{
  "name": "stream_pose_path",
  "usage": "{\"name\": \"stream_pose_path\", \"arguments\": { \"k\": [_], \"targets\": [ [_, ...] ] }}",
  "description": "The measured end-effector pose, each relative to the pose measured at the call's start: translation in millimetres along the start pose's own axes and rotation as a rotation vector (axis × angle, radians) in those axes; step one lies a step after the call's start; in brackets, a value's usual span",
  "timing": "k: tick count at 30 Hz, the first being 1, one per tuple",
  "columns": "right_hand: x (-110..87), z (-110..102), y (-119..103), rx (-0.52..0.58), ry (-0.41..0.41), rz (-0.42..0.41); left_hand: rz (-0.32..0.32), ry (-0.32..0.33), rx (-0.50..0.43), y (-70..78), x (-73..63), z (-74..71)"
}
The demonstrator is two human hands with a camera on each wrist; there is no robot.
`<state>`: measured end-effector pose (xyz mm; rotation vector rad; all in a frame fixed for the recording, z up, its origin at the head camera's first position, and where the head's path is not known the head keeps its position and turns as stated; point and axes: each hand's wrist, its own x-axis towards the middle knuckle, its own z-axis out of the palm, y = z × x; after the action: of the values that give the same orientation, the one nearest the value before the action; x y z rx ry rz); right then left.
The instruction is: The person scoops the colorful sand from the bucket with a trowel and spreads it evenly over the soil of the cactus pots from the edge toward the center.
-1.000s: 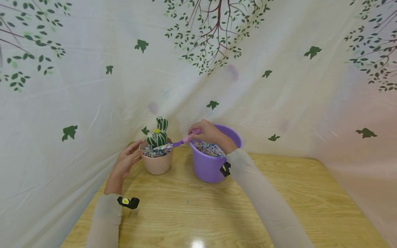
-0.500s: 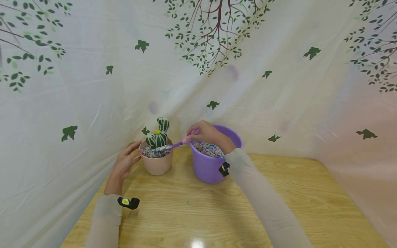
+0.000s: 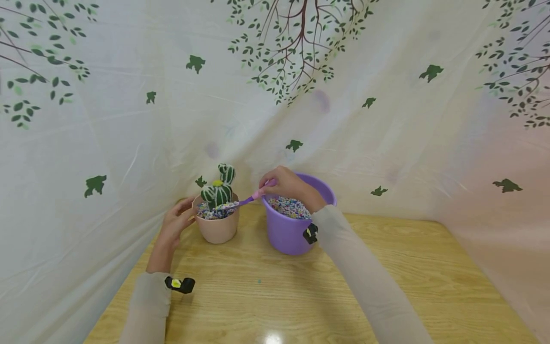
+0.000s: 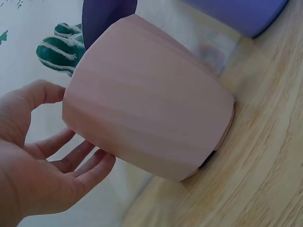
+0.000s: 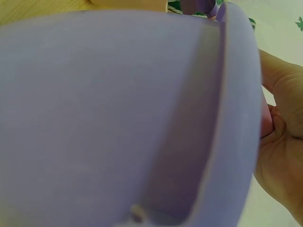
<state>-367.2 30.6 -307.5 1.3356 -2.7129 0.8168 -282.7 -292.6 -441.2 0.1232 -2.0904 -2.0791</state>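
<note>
In the head view my right hand (image 3: 285,181) grips the pink handle of a small trowel (image 3: 258,193) above the rim of a purple bucket (image 3: 290,236). The trowel's purple blade reaches left over a pale pink flowerpot (image 3: 218,231), with multicoloured beads (image 3: 221,209) at and around it. A green toy cactus (image 3: 218,193) with white stripes and a yellow flower stands in the pot. My left hand (image 3: 176,222) touches the pot's left side with spread, relaxed fingers; in the left wrist view its fingertips rest against the wall of the pot (image 4: 147,104).
More multicoloured beads (image 3: 290,208) lie inside the purple bucket, which stands to the right of the pot. Both containers are near the back of a wooden table (image 3: 240,296). A pale curtain (image 3: 386,143) printed with leaves hangs behind and at both sides.
The trowel's blade has dipped slightly toward the beads in the pot. The cactus has tilted a little to the right. My left hand stays at the pot's side.
</note>
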Motion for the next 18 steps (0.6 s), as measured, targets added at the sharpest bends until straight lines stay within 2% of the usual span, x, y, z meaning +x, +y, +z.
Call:
{"name": "stream_pose_path", "arguments": {
  "k": [3, 8, 13, 18],
  "targets": [
    [-0.6, -1.8, -1.7, -0.004, -0.001, 0.0, 0.026, -0.03, 0.024, 1.6, -1.1, -0.6],
    [-2.1, -3.8, -4.3, -0.002, -0.006, -0.003, 0.023, -0.058, 0.052, 2.0, -1.0, -2.2],
    [-1.3, -4.2, -3.7, -0.004, -0.012, 0.005, 0.011, -0.058, 0.059, 2.8, -0.8, -2.5],
    [0.4, -5.3, -4.8, -0.019, -0.021, 0.027, -0.035, -0.041, 0.045, 0.9, 2.7, -2.7]
  ]
}}
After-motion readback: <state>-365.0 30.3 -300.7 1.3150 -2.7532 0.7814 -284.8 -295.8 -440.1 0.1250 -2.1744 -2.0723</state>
